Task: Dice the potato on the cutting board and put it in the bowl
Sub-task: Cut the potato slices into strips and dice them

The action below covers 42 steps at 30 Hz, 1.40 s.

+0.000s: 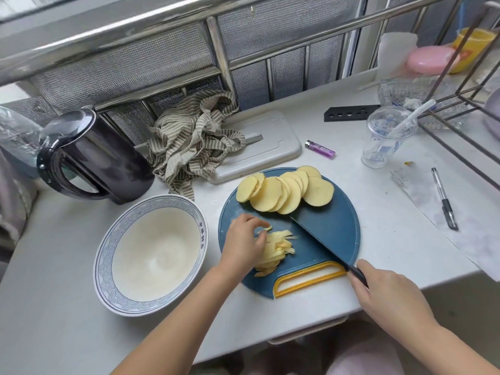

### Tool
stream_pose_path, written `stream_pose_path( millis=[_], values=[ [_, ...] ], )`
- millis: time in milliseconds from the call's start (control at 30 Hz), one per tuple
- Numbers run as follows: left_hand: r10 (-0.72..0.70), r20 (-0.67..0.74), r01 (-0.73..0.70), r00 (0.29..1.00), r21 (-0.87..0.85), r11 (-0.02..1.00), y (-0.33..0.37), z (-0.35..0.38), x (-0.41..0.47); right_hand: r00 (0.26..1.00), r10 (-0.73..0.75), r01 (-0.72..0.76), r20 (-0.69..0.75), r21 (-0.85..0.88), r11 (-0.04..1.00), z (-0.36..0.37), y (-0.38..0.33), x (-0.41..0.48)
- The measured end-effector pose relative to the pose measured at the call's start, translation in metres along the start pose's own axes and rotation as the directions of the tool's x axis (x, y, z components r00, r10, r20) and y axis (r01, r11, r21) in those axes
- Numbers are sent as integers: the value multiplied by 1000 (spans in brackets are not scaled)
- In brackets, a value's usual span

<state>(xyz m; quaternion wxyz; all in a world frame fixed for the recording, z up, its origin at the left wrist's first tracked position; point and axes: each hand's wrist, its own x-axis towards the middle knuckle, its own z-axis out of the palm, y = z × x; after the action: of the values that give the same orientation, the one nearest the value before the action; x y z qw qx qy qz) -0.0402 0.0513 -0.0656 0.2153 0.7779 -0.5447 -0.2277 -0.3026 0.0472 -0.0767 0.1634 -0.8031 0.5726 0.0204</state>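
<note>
From the head camera, the left hand [244, 239] curls its fingers and thumb around a small pile of potato strips [276, 247] near the front of the blue round cutting board [332, 228], probably to bunch them so they can be cross-cut into dice. The right hand [389, 296] grips the handle of a dark knife [319, 242]. Its blade lies low across the board, angled away from the pile, with its tip near the fanned potato slices [284, 190]. Those slices overlap at the board's far edge, apparently set aside as stock waiting its turn. The patterned bowl [151, 201] stands just left of the board, holding no potato yet, within easy reach for the transfer.

The surface is a pale countertop [378, 239] under a metal-barred, mesh-covered window. On it are a black electric kettle [92, 155], a striped cloth [194, 142], a purple lighter [320, 149], a plastic cup [387, 139] and a pen [445, 198].
</note>
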Motion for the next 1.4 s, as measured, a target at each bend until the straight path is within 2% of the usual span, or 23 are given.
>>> stream_pose_path(
  millis=[100, 167, 333, 600, 700, 767, 833, 900, 1000, 1067, 1233, 1400],
  values=[
    [175, 133, -189, 976, 102, 977, 17, 11, 13, 1000, 24, -23, -9, 42, 999, 2, 5, 0],
    [185, 204, -227, 961, 202, 953, 29, 20, 21, 999, 44, -43, -11, 82, 996, 3, 7, 0],
    [103, 182, -164, 978, 361, 918, 45, 36, 35, 998, 63, -59, -28, 120, 991, 5, 5, -3],
    [-4, 62, -22, 998, 426, 904, 36, 40, 31, 997, 78, -78, 9, 121, 990, 1, 1, -3],
    [-47, 42, 27, 998, 392, 920, 29, 36, 30, 996, 82, -85, 28, 122, 989, -2, 0, -3],
    [-33, 51, 16, 998, 300, 954, 23, 34, 28, 996, 79, -83, 38, 117, 990, -3, 0, -3],
    [31, 63, -42, 998, 193, 980, 16, 30, 26, 996, 79, -83, 38, 121, 989, -3, 0, -3],
    [153, 115, -167, 982, 125, 978, 10, 25, 22, 996, 79, -83, 39, 119, 989, -3, 0, -3],
    [329, 263, -386, 907, 204, 900, 8, 24, 17, 996, 78, -82, 42, 116, 990, -4, -3, -2],
    [355, 308, -435, 883, 248, 866, 10, 29, 15, 996, 78, -84, 47, 126, 989, -4, -4, 0],
    [364, 200, -412, 909, 324, 851, 12, 36, 16, 996, 75, -80, 45, 118, 990, -2, -5, 2],
    [267, 62, -269, 962, 387, 882, 11, 36, 17, 997, 63, -67, 40, 128, 990, 1, -3, 2]
  ],
)
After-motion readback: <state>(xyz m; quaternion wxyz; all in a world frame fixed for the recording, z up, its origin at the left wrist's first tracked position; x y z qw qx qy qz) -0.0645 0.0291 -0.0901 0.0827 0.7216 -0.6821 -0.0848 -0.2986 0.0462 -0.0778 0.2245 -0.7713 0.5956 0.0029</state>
